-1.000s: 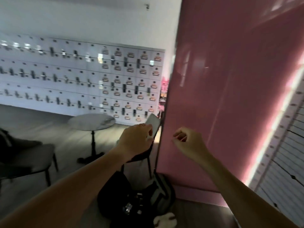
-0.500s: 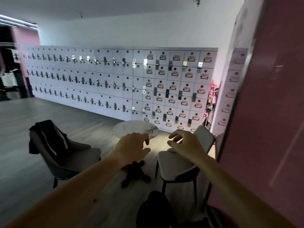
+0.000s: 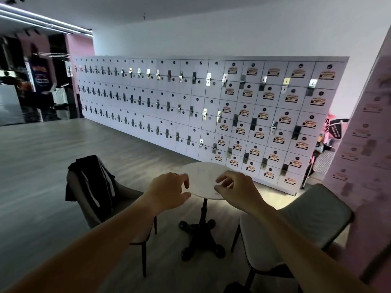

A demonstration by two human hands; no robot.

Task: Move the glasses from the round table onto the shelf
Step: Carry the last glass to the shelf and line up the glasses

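A small round white table (image 3: 203,176) on a black pedestal base (image 3: 201,240) stands in front of me. No glasses show on its visible top; my hands cover part of it. My left hand (image 3: 167,193) hovers in front of the table's left edge, fingers curled and apart, holding nothing. Over the table's right edge hangs my right hand (image 3: 234,191), thumb and fingers loosely apart, also with nothing in it. No shelf is in view.
A grey chair (image 3: 105,199) with a black jacket (image 3: 91,178) draped over it stands left of the table. Another grey chair (image 3: 296,229) stands at the right. A wall of white lockers (image 3: 190,106) runs behind. A pink panel (image 3: 368,144) fills the right edge.
My view has swung left, away from the pink panel, onto the round table and lockers. Both hands have opened from loose fists and now reach out toward the table.
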